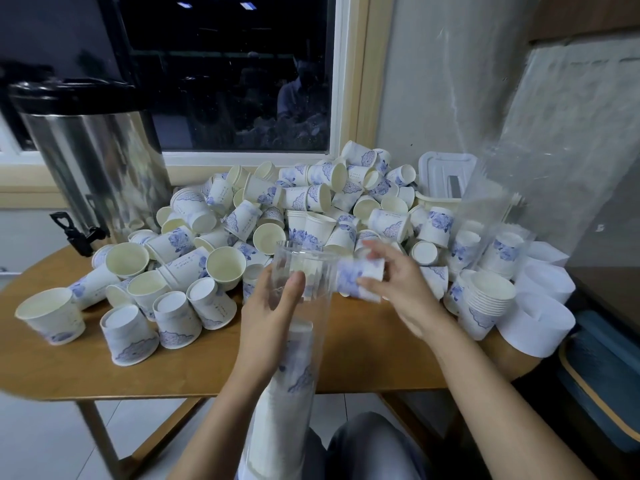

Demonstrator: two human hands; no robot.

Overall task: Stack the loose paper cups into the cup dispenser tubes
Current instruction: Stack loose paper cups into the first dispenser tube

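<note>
Brown wood is showing bare along the near edge of the table (207, 362), and we are working just above that strip. We are holding the tube (320, 317) tilted. Its open mouth is rising toward the pile (304, 202) and its lower end is running down past the table edge toward our knee (374, 445). A stack (291, 393) of nested cups is filling the tube from the bottom of the view up to just under our grip.

Our left hand (270, 317) is wrapping round the tube below its mouth, with the thumb lying across the front and the forearm coming up from below. Our right hand (398, 289) is reaching in from the right with the wrist bent. It is pinching a cup (356, 277) that is lying on its side, thumb under and fingers over. The cup is sitting just beside the tube's mouth; blur is hiding whether they are touching.

Bare wood is lying under both wrists, so the hands are having open room toward us. Loose cups are crowding the left front of the table, and a second nested stack (485, 299) is standing near our right forearm. Beyond the pile, an urn (93, 161) is standing at the back left under a dark window (225, 71).
</note>
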